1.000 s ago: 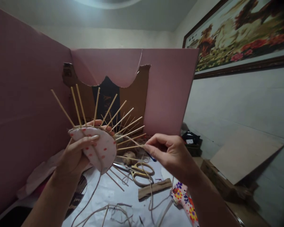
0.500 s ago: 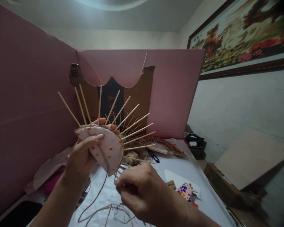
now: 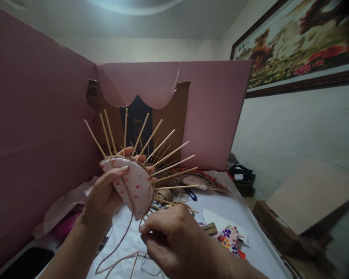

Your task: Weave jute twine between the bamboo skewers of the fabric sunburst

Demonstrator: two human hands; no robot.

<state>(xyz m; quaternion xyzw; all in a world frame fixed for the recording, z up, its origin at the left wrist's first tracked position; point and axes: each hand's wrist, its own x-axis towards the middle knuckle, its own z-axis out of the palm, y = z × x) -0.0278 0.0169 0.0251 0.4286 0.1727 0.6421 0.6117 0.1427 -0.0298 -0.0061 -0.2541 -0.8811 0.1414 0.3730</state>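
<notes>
My left hand point(image 3: 104, 190) is closed around a half-round piece covered in white cloth with red dots point(image 3: 138, 186). The thumb lies across its front and the fingers are behind it. Thin wooden sticks point(image 3: 167, 155) fan out from its curved edge, which is wrapped in brown twine. A loose length of twine point(image 3: 120, 242) hangs from the lower tip and loops down onto the table. Just below that tip, my right hand point(image 3: 174, 236) pinches a strand of twine at the lower sticks. Its other fingers are curled, and part of the strand is hidden.
Behind the hands are a twine ball point(image 3: 163, 193), blue scissors-like handle point(image 3: 191, 193) and another fan-shaped piece point(image 3: 203, 179). A floral cloth scrap point(image 3: 229, 238) lies right. Cut cardboard point(image 3: 174, 116) leans on the pink partition point(image 3: 212, 116). A dark flat object point(image 3: 29, 263) is lower left.
The half-round piece and my left hand have shifted slightly right and down, sticks moving along. My right hand keeps its pinch, almost in the same place.
</notes>
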